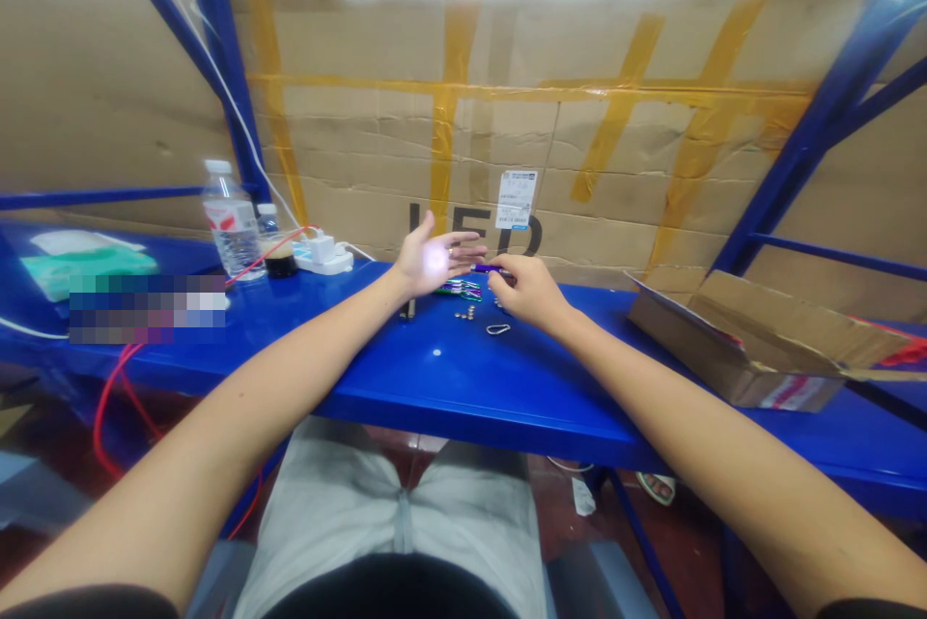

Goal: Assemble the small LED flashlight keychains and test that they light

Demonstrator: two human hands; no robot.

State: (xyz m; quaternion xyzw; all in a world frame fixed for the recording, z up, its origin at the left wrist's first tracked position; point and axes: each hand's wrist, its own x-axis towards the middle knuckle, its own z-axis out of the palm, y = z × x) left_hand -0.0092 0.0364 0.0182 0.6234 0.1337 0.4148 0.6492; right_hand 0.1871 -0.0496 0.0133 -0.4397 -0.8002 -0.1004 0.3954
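Observation:
My right hand (528, 289) is closed around a slim purple flashlight (487, 268), which points left. My left hand (435, 257) is held up open, palm showing and fingers stretched, with a bright spot of light on the palm. Under the hands, several shiny green and purple slender pieces (463, 289) lie on the blue table (435, 397). Nearer to me are several small round metal pieces (464, 315) and a silver carabiner (498, 329). Two short dark pieces (407, 310) are below my left wrist, too small to identify.
An open cardboard box (753, 349) stands on the right. To the left are a water bottle (232, 223), a small bottle of dark liquid (279, 257), a white power strip (325, 257), red cable (108, 407) and a green packet (87, 267). Tall taped cardboard (377, 136) rises behind.

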